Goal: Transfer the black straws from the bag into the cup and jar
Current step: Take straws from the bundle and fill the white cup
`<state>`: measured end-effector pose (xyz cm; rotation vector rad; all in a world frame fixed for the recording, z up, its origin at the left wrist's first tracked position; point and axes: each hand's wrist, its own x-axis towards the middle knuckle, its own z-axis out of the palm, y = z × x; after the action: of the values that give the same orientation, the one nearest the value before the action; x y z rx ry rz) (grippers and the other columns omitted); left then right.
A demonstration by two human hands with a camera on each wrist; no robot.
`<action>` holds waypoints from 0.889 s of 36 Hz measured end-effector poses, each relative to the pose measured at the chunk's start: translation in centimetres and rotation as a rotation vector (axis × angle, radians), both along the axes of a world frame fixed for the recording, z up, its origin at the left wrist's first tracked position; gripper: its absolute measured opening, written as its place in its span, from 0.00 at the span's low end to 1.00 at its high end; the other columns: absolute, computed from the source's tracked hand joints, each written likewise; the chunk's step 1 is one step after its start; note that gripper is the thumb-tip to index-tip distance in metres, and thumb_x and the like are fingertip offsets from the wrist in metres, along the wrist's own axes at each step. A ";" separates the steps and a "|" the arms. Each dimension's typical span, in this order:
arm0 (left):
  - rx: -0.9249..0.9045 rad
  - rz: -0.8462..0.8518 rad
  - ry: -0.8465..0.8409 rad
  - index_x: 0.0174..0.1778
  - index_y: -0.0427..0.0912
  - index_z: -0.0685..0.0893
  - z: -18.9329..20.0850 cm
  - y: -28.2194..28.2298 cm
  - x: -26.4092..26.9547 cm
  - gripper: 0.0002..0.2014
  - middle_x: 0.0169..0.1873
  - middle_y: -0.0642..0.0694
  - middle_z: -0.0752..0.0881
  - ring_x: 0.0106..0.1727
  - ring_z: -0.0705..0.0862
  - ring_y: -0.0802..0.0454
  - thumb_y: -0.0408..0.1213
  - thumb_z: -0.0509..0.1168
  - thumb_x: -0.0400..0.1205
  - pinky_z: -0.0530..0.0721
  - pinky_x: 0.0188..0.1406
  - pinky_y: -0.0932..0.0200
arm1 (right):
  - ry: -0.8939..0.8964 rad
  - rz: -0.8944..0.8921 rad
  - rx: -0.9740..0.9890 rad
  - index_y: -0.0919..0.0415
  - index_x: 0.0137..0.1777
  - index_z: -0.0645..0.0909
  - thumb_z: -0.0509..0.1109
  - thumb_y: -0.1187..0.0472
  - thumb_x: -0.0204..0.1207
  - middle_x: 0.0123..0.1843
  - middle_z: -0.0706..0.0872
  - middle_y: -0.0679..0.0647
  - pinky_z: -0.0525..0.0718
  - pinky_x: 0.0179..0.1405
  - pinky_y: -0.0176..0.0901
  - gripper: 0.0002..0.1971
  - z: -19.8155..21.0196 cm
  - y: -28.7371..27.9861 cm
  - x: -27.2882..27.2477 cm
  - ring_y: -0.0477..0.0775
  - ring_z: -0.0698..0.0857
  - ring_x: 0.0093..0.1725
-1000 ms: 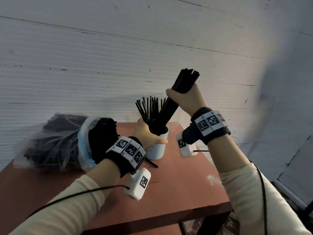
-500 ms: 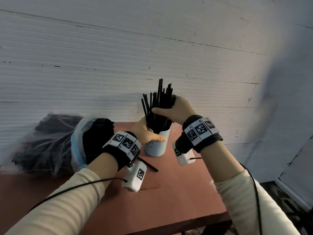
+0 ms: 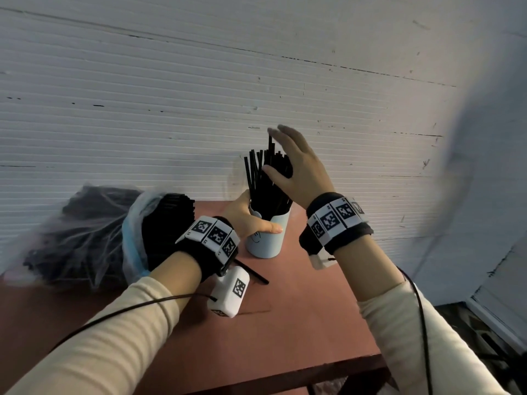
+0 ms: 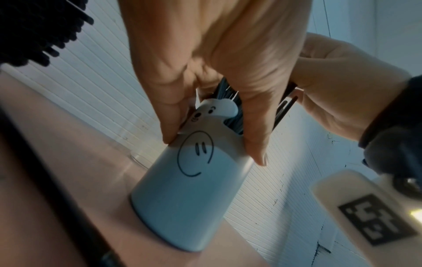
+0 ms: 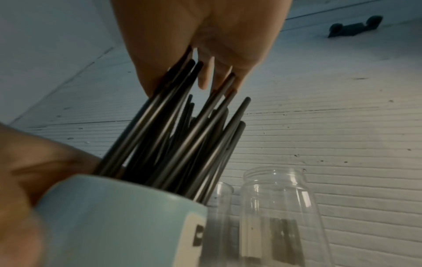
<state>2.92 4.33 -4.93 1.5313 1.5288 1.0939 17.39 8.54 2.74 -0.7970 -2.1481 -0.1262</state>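
Observation:
A pale blue cup [image 3: 266,240] [image 4: 189,189] [image 5: 118,220] with a smiley drawing stands on the red-brown table [image 3: 299,323], full of black straws [image 3: 263,181] [image 5: 182,137]. My left hand [image 3: 246,220] [image 4: 212,75] grips the cup near its rim. Above it my right hand [image 3: 293,163] [image 5: 200,41] has its fingers spread straight and rests against the straw tops. The clear plastic bag [image 3: 85,238] of black straws lies at the left. A clear glass jar [image 5: 278,216] stands right behind the cup, holding no straws.
One loose straw [image 3: 253,273] lies on the table under my left wrist. A white ribbed wall [image 3: 171,109] runs directly behind the cup and bag. The table's front edge and right edge [image 3: 368,323] are close by, with floor beyond.
My right hand lowered a gripped bundle of straws into the cup, then let go and opened its fingers over the tops. My left hand stayed on the cup.

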 end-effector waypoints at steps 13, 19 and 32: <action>-0.006 0.056 0.013 0.74 0.46 0.70 0.0 -0.2 1.2 0.43 0.63 0.48 0.81 0.64 0.79 0.49 0.41 0.84 0.65 0.78 0.68 0.51 | 0.078 0.012 0.047 0.55 0.69 0.80 0.68 0.50 0.79 0.68 0.81 0.50 0.69 0.68 0.39 0.20 0.9 -2.4 1.6 0.53 0.76 0.70; -0.046 0.081 0.042 0.68 0.43 0.70 0.6 -1.1 1.3 0.38 0.53 0.48 0.80 0.62 0.81 0.47 0.34 0.82 0.66 0.80 0.57 0.57 | 0.238 0.072 0.030 0.60 0.53 0.82 0.68 0.60 0.75 0.50 0.81 0.52 0.76 0.49 0.36 0.09 0.8 -5.4 1.6 0.52 0.80 0.49; 0.318 0.451 0.276 0.47 0.51 0.86 6.5 -8.7 -8.2 0.12 0.44 0.53 0.86 0.42 0.84 0.51 0.30 0.69 0.74 0.78 0.47 0.59 | -0.317 0.076 -0.472 0.59 0.49 0.87 0.68 0.60 0.78 0.45 0.89 0.52 0.80 0.44 0.31 0.07 -3.2 -8.7 -2.0 0.49 0.85 0.46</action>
<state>-5.28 -4.38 1.62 1.6416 2.0347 1.4836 15.37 -0.18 -0.44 -1.0108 -2.5492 0.3272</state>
